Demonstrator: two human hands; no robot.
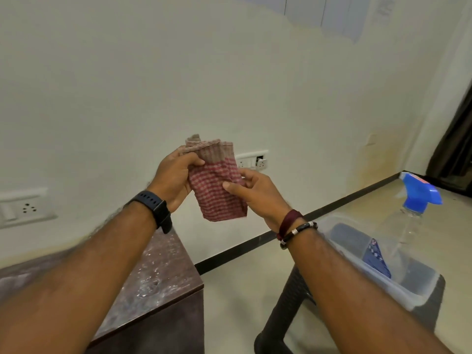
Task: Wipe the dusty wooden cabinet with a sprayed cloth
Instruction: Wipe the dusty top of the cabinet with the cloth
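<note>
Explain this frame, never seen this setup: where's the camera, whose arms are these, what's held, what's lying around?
There is no machine here: a person works with bare hands, and the single picture comes from a wide-angle camera on their head, looking forward and down. The left hand, with a dark watch on its wrist, and the right hand, with wrist bands, together hold up a folded red-checked cloth in front of the pale wall. Lower left is the dusty dark wooden cabinet, its top speckled white. On the right, a clear plastic tub sits on a dark woven stool; a clear spray bottle with a blue trigger head stands at it, though exactly where is unclear.
</note>
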